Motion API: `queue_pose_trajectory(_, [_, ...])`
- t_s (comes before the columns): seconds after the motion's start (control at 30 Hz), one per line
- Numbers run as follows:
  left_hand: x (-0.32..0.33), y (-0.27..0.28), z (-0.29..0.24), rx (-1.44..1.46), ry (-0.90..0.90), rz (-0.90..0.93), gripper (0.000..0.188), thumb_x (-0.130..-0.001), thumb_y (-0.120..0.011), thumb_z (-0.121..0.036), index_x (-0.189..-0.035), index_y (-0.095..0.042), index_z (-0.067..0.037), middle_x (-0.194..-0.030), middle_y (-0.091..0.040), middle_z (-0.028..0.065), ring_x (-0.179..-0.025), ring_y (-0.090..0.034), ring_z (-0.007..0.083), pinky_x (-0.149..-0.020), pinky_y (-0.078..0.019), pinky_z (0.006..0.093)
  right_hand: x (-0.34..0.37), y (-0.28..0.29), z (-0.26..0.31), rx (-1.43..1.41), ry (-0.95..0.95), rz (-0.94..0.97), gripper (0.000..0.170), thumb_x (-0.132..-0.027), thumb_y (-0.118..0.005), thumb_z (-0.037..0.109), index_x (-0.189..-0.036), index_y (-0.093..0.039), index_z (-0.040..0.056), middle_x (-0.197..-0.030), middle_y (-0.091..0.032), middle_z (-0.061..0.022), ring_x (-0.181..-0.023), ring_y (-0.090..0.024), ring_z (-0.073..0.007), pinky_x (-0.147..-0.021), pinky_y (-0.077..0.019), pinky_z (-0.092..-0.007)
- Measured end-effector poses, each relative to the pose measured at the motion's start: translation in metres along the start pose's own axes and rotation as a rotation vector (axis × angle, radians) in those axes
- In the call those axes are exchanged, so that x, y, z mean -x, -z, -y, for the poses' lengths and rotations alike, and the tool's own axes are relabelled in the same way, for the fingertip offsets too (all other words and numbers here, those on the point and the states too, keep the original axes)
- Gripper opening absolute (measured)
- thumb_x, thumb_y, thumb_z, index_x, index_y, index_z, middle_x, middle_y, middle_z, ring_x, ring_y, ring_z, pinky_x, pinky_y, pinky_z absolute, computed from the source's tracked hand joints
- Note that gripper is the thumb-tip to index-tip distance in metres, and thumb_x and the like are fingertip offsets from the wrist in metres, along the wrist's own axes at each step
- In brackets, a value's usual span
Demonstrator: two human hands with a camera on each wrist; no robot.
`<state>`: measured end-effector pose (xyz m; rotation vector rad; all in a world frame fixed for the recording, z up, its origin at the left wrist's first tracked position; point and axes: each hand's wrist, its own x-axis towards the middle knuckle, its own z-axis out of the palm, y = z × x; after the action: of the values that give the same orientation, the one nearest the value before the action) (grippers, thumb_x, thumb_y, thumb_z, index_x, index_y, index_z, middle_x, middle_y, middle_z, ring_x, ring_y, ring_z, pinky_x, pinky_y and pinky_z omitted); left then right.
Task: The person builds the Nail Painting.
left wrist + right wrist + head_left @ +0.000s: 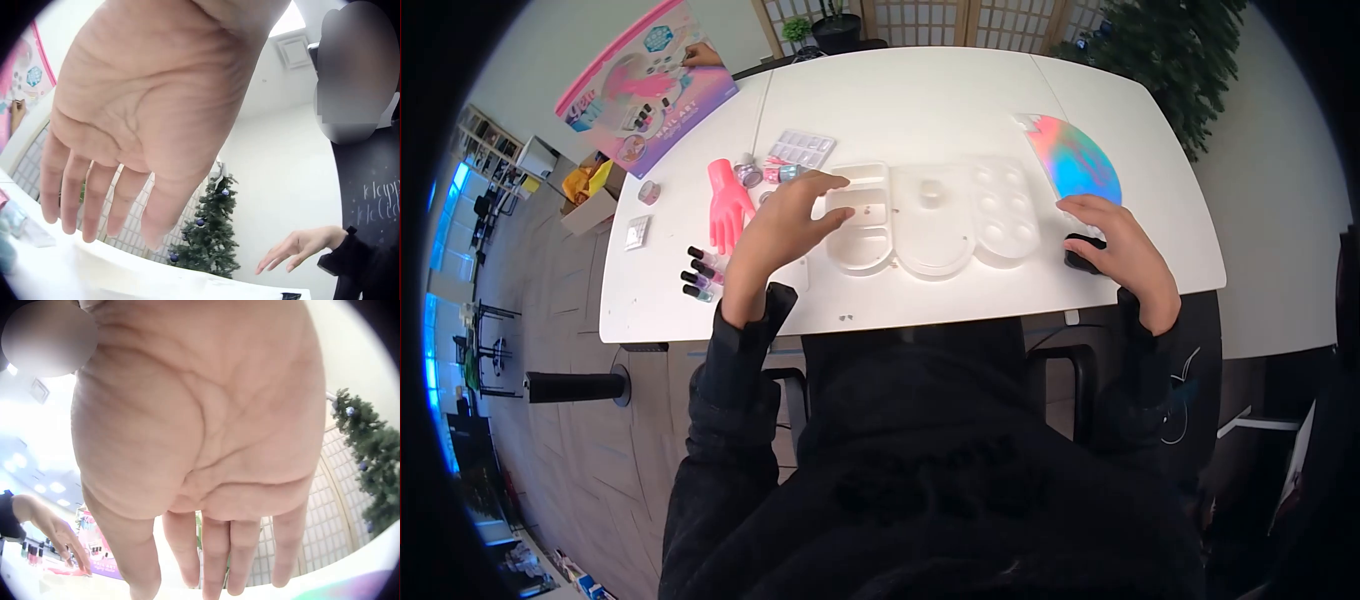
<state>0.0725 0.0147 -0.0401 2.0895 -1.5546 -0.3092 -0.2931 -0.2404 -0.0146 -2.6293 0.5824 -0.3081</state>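
My left hand (792,218) hovers at the left side of a white compartment tray (858,247), thumb and fingers apart with nothing between them. In the left wrist view its palm faces the camera, fingers straight. My right hand (1128,252) is at the right of the table, over a small black object (1083,256) partly hidden under the thumb. The right wrist view shows its bare palm (206,437) and extended fingers. Just beyond that hand lies a shiny rainbow-coloured fan-shaped piece (1080,165). The white tray's middle (933,228) and its right part with round wells (1006,215) lie between both hands.
Left of the tray are a pink model hand (726,205), several nail polish bottles (703,275), small glitter jars (747,170) and a clear mould tray (802,149). A nail art box (645,90) stands at the back left of the white table (960,100).
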Motion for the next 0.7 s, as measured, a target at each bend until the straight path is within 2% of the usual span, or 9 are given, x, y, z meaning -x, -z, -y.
queue_pose_trajectory(0.1, [0.005,-0.011,0.025,-0.040,-0.113,-0.072,0.047,-0.092,-0.081,-0.028,-0.129,-0.071,0.000,-0.133,-0.071,0.0208,-0.124,-0.066,0.0379,-0.105,-0.0524,0.0439,-0.023,-0.012,0.017,0.008,0.100,0.003,0.049,-0.085,-0.084,0.011,-0.130,-0.070,0.0005,-0.140,-0.068,-0.0176,-0.124,-0.065,-0.0388,-0.106,-0.0522,-0.0415])
queue_pose_trajectory(0.17, [0.009,-0.010,0.016,-0.097,-0.123,-0.064,0.050,-0.089,-0.082,-0.027,-0.129,-0.071,0.000,-0.144,-0.066,0.0167,-0.126,-0.065,0.0371,-0.105,-0.0527,0.0442,-0.039,-0.028,0.021,0.089,0.147,0.001,0.048,-0.084,-0.083,0.010,-0.129,-0.070,-0.0002,-0.142,-0.067,-0.0182,-0.127,-0.064,-0.0394,-0.106,-0.0526,-0.0425])
queue_pose_trajectory(0.27, [0.012,-0.005,0.010,-0.127,0.024,0.093,0.057,-0.083,-0.086,-0.027,-0.131,-0.071,0.000,-0.158,-0.056,0.0018,-0.123,-0.067,0.0343,-0.100,-0.0554,0.0452,-0.052,-0.051,0.066,0.196,0.027,0.078,0.052,-0.082,-0.086,0.017,-0.128,-0.070,-0.0011,-0.141,-0.067,-0.0187,-0.125,-0.064,-0.0404,-0.106,-0.0528,-0.0437])
queue_pose_trajectory(0.33, [0.015,-0.003,0.009,-0.152,0.023,0.100,0.058,-0.083,-0.086,-0.027,-0.132,-0.071,-0.001,-0.158,-0.055,0.0021,-0.121,-0.068,0.0348,-0.099,-0.0558,0.0455,-0.061,-0.056,0.083,0.295,-0.090,0.226,0.063,-0.080,-0.089,0.025,-0.134,-0.068,0.0002,-0.142,-0.066,-0.0231,-0.125,-0.064,-0.0408,-0.106,-0.0526,-0.0435])
queue_pose_trajectory(0.4, [0.019,-0.003,0.010,-0.171,0.022,0.112,0.059,-0.082,-0.086,-0.027,-0.134,-0.071,-0.003,-0.159,-0.055,0.0024,-0.119,-0.069,0.0352,-0.098,-0.0562,0.0458,-0.064,-0.060,0.072,0.253,-0.045,0.181,0.064,-0.080,-0.089,0.024,-0.135,-0.067,0.0009,-0.140,-0.066,-0.0233,-0.125,-0.064,-0.0409,-0.104,-0.0532,-0.0440])
queue_pose_trajectory(0.47, [0.019,-0.005,0.010,-0.159,0.039,0.107,0.058,-0.083,-0.086,-0.028,-0.135,-0.071,-0.007,-0.152,-0.061,0.0065,-0.116,-0.070,0.0359,-0.096,-0.0559,0.0468,-0.066,-0.054,0.058,0.216,-0.005,0.133,0.065,-0.080,-0.089,0.024,-0.136,-0.066,0.0015,-0.138,-0.067,-0.0235,-0.124,-0.064,-0.0410,-0.103,-0.0538,-0.0445])
queue_pose_trajectory(0.57, [0.018,-0.003,0.007,-0.132,0.117,0.120,0.053,-0.086,-0.085,-0.031,-0.133,-0.073,-0.009,-0.137,-0.071,0.0111,-0.111,-0.071,0.0360,-0.093,-0.0564,0.0472,-0.068,-0.037,0.042,0.205,-0.201,0.113,0.065,-0.081,-0.089,0.025,-0.138,-0.066,0.0039,-0.130,-0.072,-0.0206,-0.119,-0.068,-0.0385,-0.099,-0.0549,-0.0447])
queue_pose_trajectory(0.63, [0.012,-0.009,0.016,-0.135,0.095,0.087,0.050,-0.088,-0.083,-0.033,-0.132,-0.074,-0.009,-0.126,-0.074,0.0137,-0.107,-0.072,0.0361,-0.090,-0.0569,0.0475,-0.066,-0.033,0.031,0.397,-0.385,0.055,0.059,-0.082,-0.088,0.026,-0.134,-0.069,0.0056,-0.124,-0.074,-0.0179,-0.112,-0.071,-0.0362,-0.094,-0.0562,-0.0438])
queue_pose_trajectory(0.7, [0.004,-0.015,0.023,-0.144,0.069,0.050,0.048,-0.090,-0.081,-0.035,-0.130,-0.075,-0.010,-0.115,-0.078,0.0163,-0.102,-0.074,0.0361,-0.088,-0.0575,0.0477,-0.061,-0.036,0.003,0.365,-0.387,-0.038,0.052,-0.083,-0.088,0.028,-0.128,-0.073,0.0070,-0.123,-0.075,-0.0173,-0.110,-0.072,-0.0347,-0.092,-0.0569,-0.0431])
